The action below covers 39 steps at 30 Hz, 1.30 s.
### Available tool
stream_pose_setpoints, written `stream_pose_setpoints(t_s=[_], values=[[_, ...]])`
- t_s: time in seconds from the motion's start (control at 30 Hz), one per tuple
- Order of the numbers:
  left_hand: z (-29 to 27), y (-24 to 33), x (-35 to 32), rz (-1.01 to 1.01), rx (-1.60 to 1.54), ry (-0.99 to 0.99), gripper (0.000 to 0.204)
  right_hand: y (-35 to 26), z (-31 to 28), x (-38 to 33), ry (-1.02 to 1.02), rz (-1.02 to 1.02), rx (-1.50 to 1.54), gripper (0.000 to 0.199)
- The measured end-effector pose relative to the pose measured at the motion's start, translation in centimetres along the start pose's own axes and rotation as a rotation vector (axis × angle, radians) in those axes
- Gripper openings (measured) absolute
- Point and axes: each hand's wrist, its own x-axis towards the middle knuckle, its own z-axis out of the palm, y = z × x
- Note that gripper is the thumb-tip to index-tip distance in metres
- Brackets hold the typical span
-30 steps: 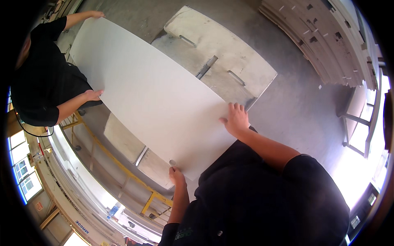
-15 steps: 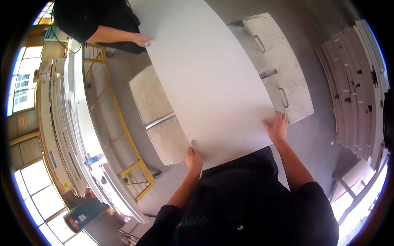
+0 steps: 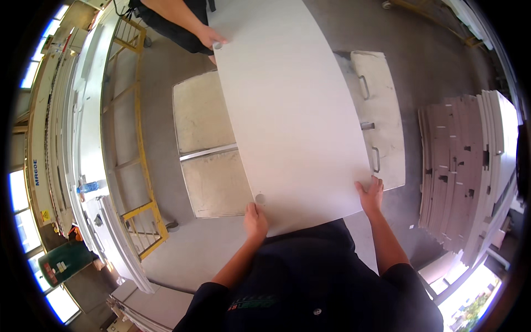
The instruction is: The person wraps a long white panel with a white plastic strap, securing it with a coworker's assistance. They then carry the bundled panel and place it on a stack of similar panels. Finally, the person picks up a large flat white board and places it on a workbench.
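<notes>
A long white door panel [image 3: 293,122] lies flat in front of me, its near end against my dark shirt. My left hand [image 3: 256,221] is closed on its left edge by the near corner, beside a round recess [image 3: 260,198]. At the right edge my right hand [image 3: 371,195] grips it, thumb on top and the other fingers over the side. Another person's hand [image 3: 210,37] holds the far left edge near a second recess [image 3: 217,46]. Below the panel is a worn cream workbench [image 3: 207,116], split by a metal strip, with metal handles [image 3: 364,87] on its right part.
To the left stands a yellow-framed cart [image 3: 141,133], with long white panels [image 3: 88,127] and a plastic bottle [image 3: 88,187] beyond it. A tall stack of boards [image 3: 451,171] fills the right side. A green cylindrical machine part [image 3: 63,263] is at lower left.
My view has turned, so the surroundings appear rotated and the panel looks straighter over the workbench. Both my hands keep their hold on the panel, as does the other person's.
</notes>
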Motion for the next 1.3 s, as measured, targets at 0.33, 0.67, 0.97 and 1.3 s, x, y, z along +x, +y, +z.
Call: stream_pose_setpoints(t_s=[0.33,0.67,0.97,1.3], values=[[-0.3,-0.1,0.7,0.059,0.110,-0.031,0.027,0.7,-0.4,-2.2,-0.022,-0.051,-0.037,0.055],[0.8,1.4,-0.6,0.077,0.219,-0.088,0.026,4.5,-0.4,-3.5,0.048,0.037,0.053,0.053],[3.4,3.2,0.9,0.104,0.200,0.077,0.020,6.1,-0.6,-3.1,0.097,0.028,0.130,0.051],[4.6,4.4,2.5,0.072,0.223,0.167,0.020,4.8,-0.3,-2.0,0.137,0.107,0.193,0.052]])
